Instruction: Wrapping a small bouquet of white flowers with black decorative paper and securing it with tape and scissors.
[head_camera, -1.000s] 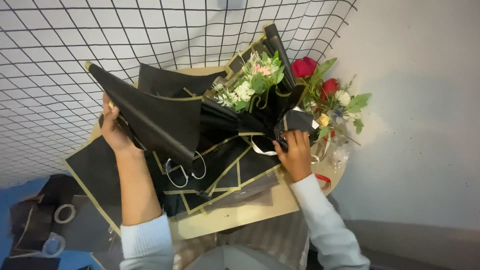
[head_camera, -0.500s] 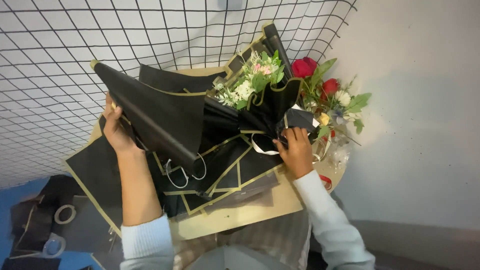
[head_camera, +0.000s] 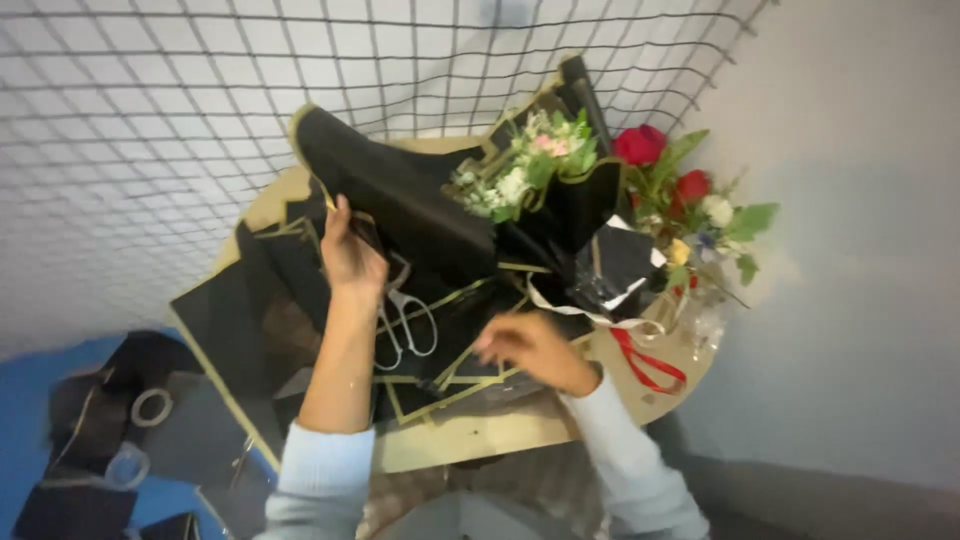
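Note:
My left hand (head_camera: 350, 252) grips the edge of a black wrapping sheet with gold trim (head_camera: 400, 200), lifted around a small bouquet of white and pink flowers (head_camera: 525, 165). My right hand (head_camera: 525, 345) hovers blurred over the black sheets near the table's front, away from the bouquet, fingers loosely curled with nothing seen in them. White-handled scissors (head_camera: 405, 320) lie on the sheets between my hands. A white ribbon (head_camera: 580, 310) trails from the bouquet's stem end.
A round wooden table (head_camera: 480, 440) carries several black gold-edged sheets (head_camera: 240, 320). Red roses and other flowers (head_camera: 680, 190) lie at the right, a red ribbon (head_camera: 645, 365) near them. A wire grid (head_camera: 150, 120) hangs behind. Tape rolls (head_camera: 150, 405) rest at lower left.
My right hand has left the bouquet's stem and moved down and left over the sheets. My left hand has shifted right with the black wrap. The view has moved closer.

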